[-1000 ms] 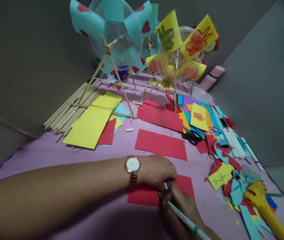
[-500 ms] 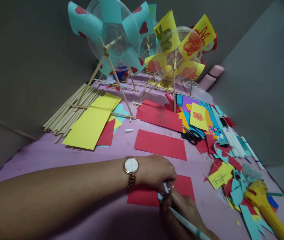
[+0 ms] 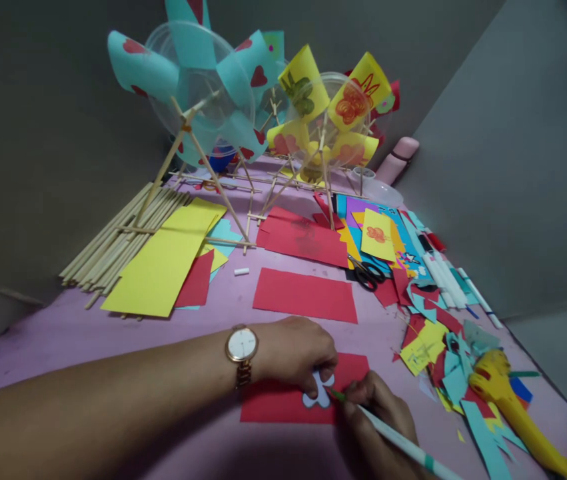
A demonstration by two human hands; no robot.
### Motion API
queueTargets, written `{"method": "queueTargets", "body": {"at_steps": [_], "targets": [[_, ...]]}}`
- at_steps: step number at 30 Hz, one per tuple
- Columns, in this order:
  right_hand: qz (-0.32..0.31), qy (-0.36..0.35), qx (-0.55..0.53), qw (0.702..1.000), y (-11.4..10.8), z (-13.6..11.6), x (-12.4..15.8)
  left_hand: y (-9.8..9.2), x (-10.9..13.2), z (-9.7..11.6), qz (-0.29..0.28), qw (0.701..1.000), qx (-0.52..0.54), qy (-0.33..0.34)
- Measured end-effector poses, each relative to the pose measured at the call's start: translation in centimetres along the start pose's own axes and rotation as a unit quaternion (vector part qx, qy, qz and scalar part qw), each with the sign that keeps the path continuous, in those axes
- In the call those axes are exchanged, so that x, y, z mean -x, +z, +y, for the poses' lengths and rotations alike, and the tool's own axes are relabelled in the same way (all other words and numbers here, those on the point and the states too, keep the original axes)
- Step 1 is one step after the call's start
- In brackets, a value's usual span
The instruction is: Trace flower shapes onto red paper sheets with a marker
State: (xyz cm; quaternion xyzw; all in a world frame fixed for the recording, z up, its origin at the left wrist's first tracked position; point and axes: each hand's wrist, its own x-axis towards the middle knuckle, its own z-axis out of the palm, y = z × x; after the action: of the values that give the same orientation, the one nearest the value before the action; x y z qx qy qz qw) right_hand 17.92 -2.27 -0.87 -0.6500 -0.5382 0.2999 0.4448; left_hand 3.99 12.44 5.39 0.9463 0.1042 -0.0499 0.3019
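Observation:
My left hand (image 3: pixel 296 350), with a watch (image 3: pixel 242 345) at the wrist, presses a small white flower-shaped cutout (image 3: pixel 319 393) onto a red paper rectangle (image 3: pixel 273 403). Its fingers are bent over the cutout's upper edge. From the right, my right hand (image 3: pixel 380 413) grips a white marker (image 3: pixel 403 441) whose green tip touches or nearly touches the cutout's right side. Beyond my hands lies another red rectangle (image 3: pixel 306 295). A small white cap (image 3: pixel 242 271) rests to the left of that rectangle.
Two pinwheels, one blue (image 3: pixel 153 70) and one yellow (image 3: pixel 358 100), stand on stick frames at the back. Sticks (image 3: pixel 108 247) and yellow paper (image 3: pixel 158 267) lie left. Scissors (image 3: pixel 367 275), paper scraps (image 3: pixel 426 347), markers (image 3: pixel 446 280) and a yellow glue gun (image 3: pixel 518 413) lie right.
My right hand has shifted right, away from my left fingers, exposing the marker's green tip and more of the white cutout. The whole view has shifted slightly.

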Motion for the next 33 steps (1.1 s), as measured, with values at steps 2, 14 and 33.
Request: {"method": "queueTargets", "body": {"at_steps": [2,14,33], "targets": [[0.026,-0.021,0.03,0.999,-0.3,0.0,0.0,-0.1,0.0,0.0,0.002,1.0,-0.002,-0.003],[-0.054,-0.415,0.279,0.864,-1.2,0.5,-1.4,-0.6,0.0,0.6,-0.008,1.0,-0.017,-0.011],[0.025,-0.413,0.25,0.876,-0.3,0.2,-1.4,11.1,4.3,3.4,0.316,0.861,-0.392,-0.077]]}}
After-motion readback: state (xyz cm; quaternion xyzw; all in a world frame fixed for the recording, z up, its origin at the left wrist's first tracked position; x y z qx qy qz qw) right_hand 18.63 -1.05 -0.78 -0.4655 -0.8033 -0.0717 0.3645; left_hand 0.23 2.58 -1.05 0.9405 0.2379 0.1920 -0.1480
